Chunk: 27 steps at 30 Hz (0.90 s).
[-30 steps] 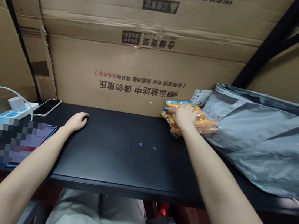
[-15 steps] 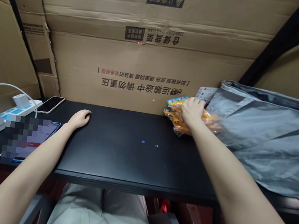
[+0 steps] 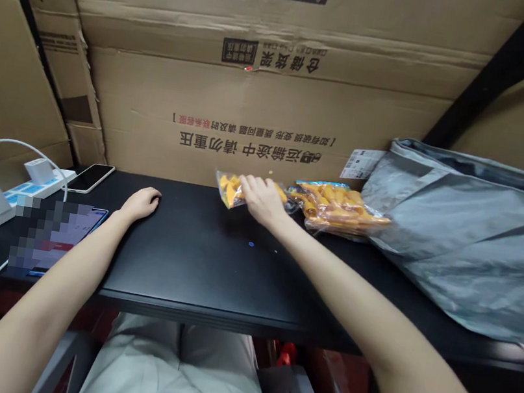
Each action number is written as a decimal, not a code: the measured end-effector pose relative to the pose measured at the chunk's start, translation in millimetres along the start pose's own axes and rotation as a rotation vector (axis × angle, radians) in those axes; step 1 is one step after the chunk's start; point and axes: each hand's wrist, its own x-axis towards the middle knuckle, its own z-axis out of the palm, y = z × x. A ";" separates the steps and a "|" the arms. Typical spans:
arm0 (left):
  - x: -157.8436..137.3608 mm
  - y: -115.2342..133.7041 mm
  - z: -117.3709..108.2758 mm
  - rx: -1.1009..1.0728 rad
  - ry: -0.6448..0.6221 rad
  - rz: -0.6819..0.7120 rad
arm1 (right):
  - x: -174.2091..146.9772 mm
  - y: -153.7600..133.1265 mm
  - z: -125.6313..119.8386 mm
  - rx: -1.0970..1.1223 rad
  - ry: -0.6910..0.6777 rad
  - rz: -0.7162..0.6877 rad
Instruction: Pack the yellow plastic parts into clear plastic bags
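Note:
My right hand (image 3: 262, 200) is closed from above on a clear plastic packet of yellow-orange pieces (image 3: 229, 190), near the back of the black table. To its right lies another clear packet (image 3: 339, 207) of long orange pieces with a blue printed edge, against the grey bag. What exactly the pieces are I cannot make out. My left hand (image 3: 141, 203) rests on the table at the left, fingers loosely curled with the fingertips turned down. Nothing shows in it. Its forearm lies beside a tablet-like screen (image 3: 74, 231).
A large grey fabric bag (image 3: 462, 239) fills the right end of the table (image 3: 191, 278). On the left are a power strip (image 3: 16, 192) with white chargers and a cable, and a phone (image 3: 92, 178). Cardboard walls (image 3: 237, 101) stand behind; a black metal brace (image 3: 485, 85) slants at right.
My right hand has moved left along the back of the table, carrying one packet away from the other, which stays by the grey bag. My left hand has stayed in place.

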 end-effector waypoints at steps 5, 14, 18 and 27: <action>0.3 2.2 0.9 0.046 0.077 0.026 | -9.1 -27.0 34.4 0.131 0.007 -0.155; -3.9 53.6 -1.9 -0.042 0.041 0.305 | -17.9 -33.6 41.5 0.218 -0.093 0.002; -1.5 67.7 1.2 -0.087 0.071 0.339 | -20.1 -30.3 49.5 0.365 -0.063 0.031; -4.9 79.2 -2.2 -0.263 0.254 0.334 | -27.1 -13.9 56.7 0.670 0.021 -0.094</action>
